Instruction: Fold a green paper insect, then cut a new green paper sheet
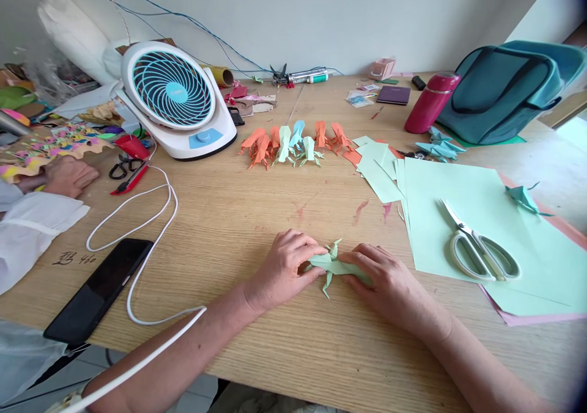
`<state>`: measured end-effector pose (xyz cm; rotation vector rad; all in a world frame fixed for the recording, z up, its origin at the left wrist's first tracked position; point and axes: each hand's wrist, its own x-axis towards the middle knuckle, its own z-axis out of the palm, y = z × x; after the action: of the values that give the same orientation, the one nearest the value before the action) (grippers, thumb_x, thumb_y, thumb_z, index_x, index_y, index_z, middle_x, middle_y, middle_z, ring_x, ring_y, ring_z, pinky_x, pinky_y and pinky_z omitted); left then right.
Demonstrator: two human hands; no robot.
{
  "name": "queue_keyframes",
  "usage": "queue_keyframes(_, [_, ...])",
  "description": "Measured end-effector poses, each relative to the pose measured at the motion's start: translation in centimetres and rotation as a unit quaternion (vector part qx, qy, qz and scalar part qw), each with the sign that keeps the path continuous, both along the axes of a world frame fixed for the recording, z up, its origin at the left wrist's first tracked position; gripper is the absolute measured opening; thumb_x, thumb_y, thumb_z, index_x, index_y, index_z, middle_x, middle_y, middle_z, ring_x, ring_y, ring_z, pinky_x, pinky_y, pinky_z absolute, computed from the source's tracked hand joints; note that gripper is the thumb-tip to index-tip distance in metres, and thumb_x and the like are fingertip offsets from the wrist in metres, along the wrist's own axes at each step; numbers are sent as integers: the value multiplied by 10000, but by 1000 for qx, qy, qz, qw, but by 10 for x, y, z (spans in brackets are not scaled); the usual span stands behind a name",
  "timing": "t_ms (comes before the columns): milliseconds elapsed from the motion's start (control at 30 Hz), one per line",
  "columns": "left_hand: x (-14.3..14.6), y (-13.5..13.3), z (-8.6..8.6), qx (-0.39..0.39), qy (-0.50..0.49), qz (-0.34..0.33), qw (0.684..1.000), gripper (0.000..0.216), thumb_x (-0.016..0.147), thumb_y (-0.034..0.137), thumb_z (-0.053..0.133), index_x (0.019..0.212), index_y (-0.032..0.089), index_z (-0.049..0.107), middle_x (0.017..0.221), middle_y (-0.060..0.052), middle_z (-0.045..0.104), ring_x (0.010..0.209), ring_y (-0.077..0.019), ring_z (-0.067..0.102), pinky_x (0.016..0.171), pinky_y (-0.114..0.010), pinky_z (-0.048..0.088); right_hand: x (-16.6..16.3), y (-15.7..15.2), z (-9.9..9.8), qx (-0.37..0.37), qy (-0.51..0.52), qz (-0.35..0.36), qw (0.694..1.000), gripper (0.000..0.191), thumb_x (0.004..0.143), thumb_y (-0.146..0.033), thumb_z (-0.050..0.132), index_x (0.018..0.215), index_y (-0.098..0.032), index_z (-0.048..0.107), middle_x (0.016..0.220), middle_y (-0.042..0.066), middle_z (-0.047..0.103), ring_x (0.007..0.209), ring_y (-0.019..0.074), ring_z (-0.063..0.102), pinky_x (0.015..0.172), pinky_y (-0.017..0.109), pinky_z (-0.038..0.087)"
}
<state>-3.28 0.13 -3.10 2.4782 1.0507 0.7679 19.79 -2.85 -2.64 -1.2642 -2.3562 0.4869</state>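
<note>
Between the two hands, low over the table (257,339), the paper (337,267) is held. Its left end is pinched by the left hand (287,263), with thumb and fingers drawn nearly together; its right end is covered by the right hand (385,278), closed around it with fingers curled over, though how tightly it is gripped cannot be told. Most of the folding of this piece seems to be done, since thin limbs have been formed; the final shaping of the body is judged to be left. To the right of the right hand, scissors (483,254) are laid on uncut sheets (449,187), so more could be made. Beyond the right hand, smaller cut pieces (378,171) are spread. Straight ahead of both hands, well apart from them, a row of folded figures (284,144) in orange, pale green and blue is stood, apparently finished.

As for its look, the paper is pale green and matt, creased into a long, narrow body. On the near side, a bent, pointed limb is stuck out between the hands; at the middle, layers are crossed; on the far side, another limb is forked at its tip. The ends are partly hidden by the fingers
</note>
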Motion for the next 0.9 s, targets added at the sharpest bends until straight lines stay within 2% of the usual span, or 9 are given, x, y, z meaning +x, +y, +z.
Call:
queue_keyframes(100, [0, 0, 1, -1, -8, 2, 1000, 223, 838, 272, 701, 1051, 217, 669, 966, -33, 688, 917, -196, 553, 858, -358, 419, -2, -2, 4, -68, 68, -31, 995, 174, 886, -169, 537, 1019, -238, 624, 913, 37, 647, 749, 168, 620, 670, 286, 489])
queue_keyframes(233, [0, 1, 2, -2, -25, 9, 1000, 220, 823, 278, 717, 1028, 210, 674, 943, -35, 687, 898, -196, 556, 850, -359, 418, -2, 0, 12, -124, 143, -62, 980, 167, 872, -209, 558, 1015, -238, 640, 967, 26, 681, 829, 170, 644, 727, 269, 500])
queue_keyframes(467, [0, 2, 3, -38, -64, 20, 997, 201, 807, 255, 733, 997, 213, 682, 926, -28, 697, 888, -190, 581, 834, -342, 430, 10, 6, 16, -241, 176, -98, 949, 221, 894, -402, 576, 994, -229, 671, 872, 8, 701, 754, 166, 621, 652, 250, 473])
queue_keyframes(633, [-2, 4, 1, -57, -80, 41, 994, 228, 787, 259, 755, 999, 211, 686, 952, -32, 697, 908, -191, 591, 839, -340, 438, 20, 8, 18, -269, 198, -110, 936, 284, 892, -460, 588, 1014, -215, 663, 814, 9, 676, 692, 150, 591, 623, 246, 453])
queue_keyframes(900, [-2, 4, 1, -77, -104, 37, 991, 224, 806, 289, 737, 1009, 207, 688, 957, -39, 695, 928, -191, 593, 851, -336, 448, 23, 7, 17, -288, 251, -53, 923, 282, 881, -473, 619, 998, -223, 674, 725, -5, 640, 649, 135, 579, 620, 247, 443])
